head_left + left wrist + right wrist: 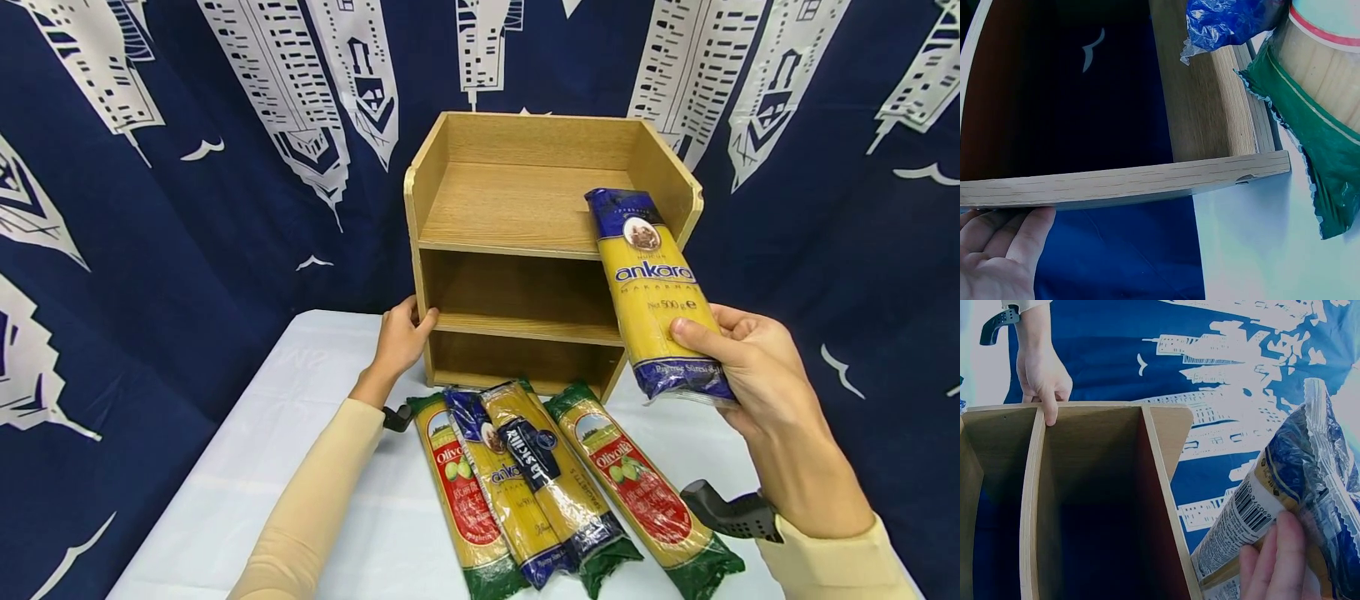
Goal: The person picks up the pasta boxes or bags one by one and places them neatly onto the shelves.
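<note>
My right hand (765, 379) grips the lower end of a yellow and blue Ankara spaghetti pack (652, 287), thumb on its front. The pack is raised and tilted before the right side of a wooden shelf unit (521, 333). In the right wrist view, the back of the spaghetti pack (1250, 515) shows a barcode, with fingers beneath it. At the shelf's left side, my left hand (402, 337) holds the side panel, thumb over the front edge near the middle board. Its fingers (1032, 234) lie against the panel's outer face in the left wrist view.
On the white table (247, 450), several spaghetti packs lie before the shelf: a left Olivolia pack (468, 500), an Ankara pack (510, 492), a La Sicilia pack (573, 492) overlapping a green-ended one, and a right Olivolia pack (641, 483). A dark blue patterned cloth (202, 225) hangs behind.
</note>
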`<state>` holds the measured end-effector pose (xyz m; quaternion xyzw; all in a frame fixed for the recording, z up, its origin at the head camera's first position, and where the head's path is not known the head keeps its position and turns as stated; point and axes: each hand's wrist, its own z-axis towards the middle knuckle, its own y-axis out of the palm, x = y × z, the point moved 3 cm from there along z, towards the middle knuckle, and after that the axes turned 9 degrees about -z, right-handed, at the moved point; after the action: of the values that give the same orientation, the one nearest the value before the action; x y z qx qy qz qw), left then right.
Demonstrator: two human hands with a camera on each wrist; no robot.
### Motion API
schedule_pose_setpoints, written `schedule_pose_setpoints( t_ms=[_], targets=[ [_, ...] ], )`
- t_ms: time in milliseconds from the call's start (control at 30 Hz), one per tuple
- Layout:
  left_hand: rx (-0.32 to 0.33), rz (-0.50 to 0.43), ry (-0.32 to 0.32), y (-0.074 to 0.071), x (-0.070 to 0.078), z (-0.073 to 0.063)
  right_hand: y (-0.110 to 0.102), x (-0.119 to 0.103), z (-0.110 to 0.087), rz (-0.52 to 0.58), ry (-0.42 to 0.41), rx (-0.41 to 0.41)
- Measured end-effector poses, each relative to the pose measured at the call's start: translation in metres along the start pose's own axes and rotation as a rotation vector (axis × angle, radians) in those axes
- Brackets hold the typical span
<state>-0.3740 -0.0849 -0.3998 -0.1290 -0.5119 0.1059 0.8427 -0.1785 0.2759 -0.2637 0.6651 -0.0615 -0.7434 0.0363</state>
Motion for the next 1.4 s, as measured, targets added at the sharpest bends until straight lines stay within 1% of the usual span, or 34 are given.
schedule_pose_setpoints(
  t_ms=[300,467,767,833,1000,1100,1233,1400],
  targets=[
    [-0.003,0.013,-0.002,0.0,-0.001,0.001,0.002,-0.005,0.016,0.033,0.045,0.006],
    [-0.002,0.021,-0.004,0.0,-0.001,0.0,0.002,-0.008,0.026,0.029,0.074,0.014],
    [0.003,0.004,-0.006,-0.001,-0.001,0.001,0.002,-0.011,0.04,0.048,0.128,-0.025],
    [0.001,-0.005,-0.005,-0.001,-0.002,0.001,0.002,-0.011,0.044,0.067,0.136,-0.032],
    [-0.009,-0.022,-0.007,0.0,-0.004,0.003,0.003,-0.012,0.052,0.114,0.157,-0.025],
    [-0.011,-0.023,-0.01,0.0,-0.003,0.002,0.003,-0.011,0.055,0.121,0.162,-0.017],
    [-0.01,-0.039,-0.01,0.0,-0.003,0.002,0.004,-0.011,0.057,0.105,0.161,-0.014],
    [-0.003,-0.064,-0.011,-0.001,-0.004,0.001,0.005,-0.01,0.054,0.024,0.142,0.01]
  ],
)
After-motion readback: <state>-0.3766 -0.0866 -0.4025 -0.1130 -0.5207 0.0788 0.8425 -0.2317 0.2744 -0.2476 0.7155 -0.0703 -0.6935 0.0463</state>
